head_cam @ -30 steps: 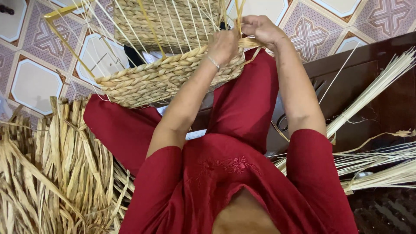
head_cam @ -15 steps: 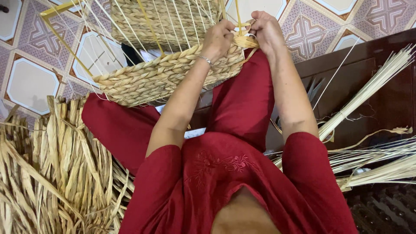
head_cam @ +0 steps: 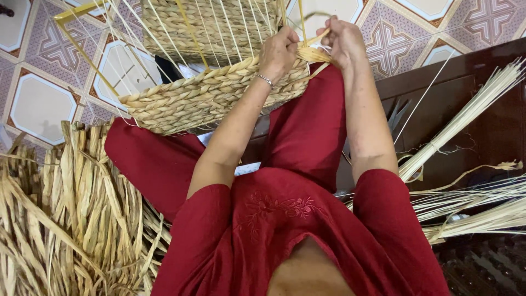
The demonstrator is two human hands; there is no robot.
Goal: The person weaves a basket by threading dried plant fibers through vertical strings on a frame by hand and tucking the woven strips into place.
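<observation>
Fingers of both hands work at one corner of a half-woven basket (head_cam: 208,98) that rests across the person's red-trousered knees, close enough for the arms to reach its rim. The left hand (head_cam: 278,52) is closed over the braided edge, seemingly to steady it, while the right hand (head_cam: 344,41) pinches a flat straw strand (head_cam: 316,55) and holds it taut — the strand runs roughly sideways between the two hands. The basket's long axis slants from lower left up to the right, its thin upright stakes (head_cam: 219,27) pointing away from the person. Dried leaves (head_cam: 66,219) lie heaped on the left; bundled reeds (head_cam: 466,120) rest on a dark worktop (head_cam: 476,148) to the right — both within reach.
</observation>
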